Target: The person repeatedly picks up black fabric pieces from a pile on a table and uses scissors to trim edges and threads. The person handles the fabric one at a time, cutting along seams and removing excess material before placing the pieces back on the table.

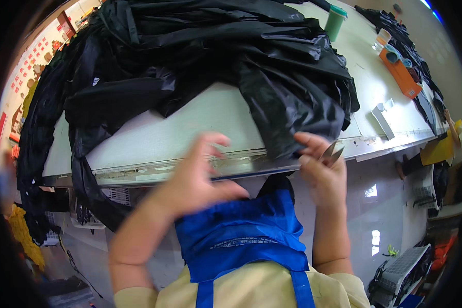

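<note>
Fabric heap (200, 46) on table (205, 120) | tumbler (335, 24) to its right | box (401, 77) farther right (jar (381, 39) behind it)

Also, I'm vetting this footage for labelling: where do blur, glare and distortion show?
Head view: left hand motion-blurred, right hand clearer. Head view: bright glare on the floor, softer sheen on the black fabric. Head view: white table bending along its front edge, picture corners dark.

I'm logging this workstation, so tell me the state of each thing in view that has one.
Left hand: open, empty, motion-blurred
Right hand: closed around thread snips
Thread snips: blades apart
Black garments: heaped, crumpled
Green tumbler: upright, lid on
Orange box: lying down
Blue apron: worn
Worktable: front edge scuffed
</note>
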`<action>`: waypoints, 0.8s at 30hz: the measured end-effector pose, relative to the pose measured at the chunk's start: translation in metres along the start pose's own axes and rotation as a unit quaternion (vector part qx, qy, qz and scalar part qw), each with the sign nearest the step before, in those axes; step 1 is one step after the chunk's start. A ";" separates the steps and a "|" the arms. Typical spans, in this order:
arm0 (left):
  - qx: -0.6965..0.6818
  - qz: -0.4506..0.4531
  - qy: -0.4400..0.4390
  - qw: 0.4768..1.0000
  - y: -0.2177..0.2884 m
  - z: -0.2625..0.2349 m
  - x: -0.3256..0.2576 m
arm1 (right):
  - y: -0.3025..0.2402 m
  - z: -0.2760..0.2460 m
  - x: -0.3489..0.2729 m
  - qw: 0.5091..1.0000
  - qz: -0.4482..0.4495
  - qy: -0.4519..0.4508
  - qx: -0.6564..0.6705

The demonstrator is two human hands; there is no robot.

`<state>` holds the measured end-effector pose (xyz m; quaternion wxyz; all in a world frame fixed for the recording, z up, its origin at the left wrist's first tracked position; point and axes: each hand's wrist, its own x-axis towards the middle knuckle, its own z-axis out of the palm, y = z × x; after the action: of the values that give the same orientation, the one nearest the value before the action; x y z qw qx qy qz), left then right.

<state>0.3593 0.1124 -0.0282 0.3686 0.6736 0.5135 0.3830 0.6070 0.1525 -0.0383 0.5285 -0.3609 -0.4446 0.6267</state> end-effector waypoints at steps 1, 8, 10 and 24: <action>-0.065 0.041 0.041 0.996 0.002 0.031 0.000 | 0.000 0.010 -0.006 0.999 0.030 -0.038 0.008; -0.193 0.153 0.234 0.940 -0.004 0.062 0.023 | 0.000 0.031 -0.011 0.874 -0.226 -0.024 -0.429; -0.035 0.173 0.166 0.970 -0.001 0.041 0.021 | -0.013 0.030 -0.002 0.830 -0.311 -0.008 -0.464; -0.406 -0.091 0.025 0.909 0.007 0.007 -0.004 | -0.019 0.033 0.018 0.912 -0.200 -0.161 -0.320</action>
<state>0.3674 0.1069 -0.0257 0.6305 0.4066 0.3819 0.5398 0.5794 0.1655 -0.0090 0.4202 -0.3085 -0.7632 0.3819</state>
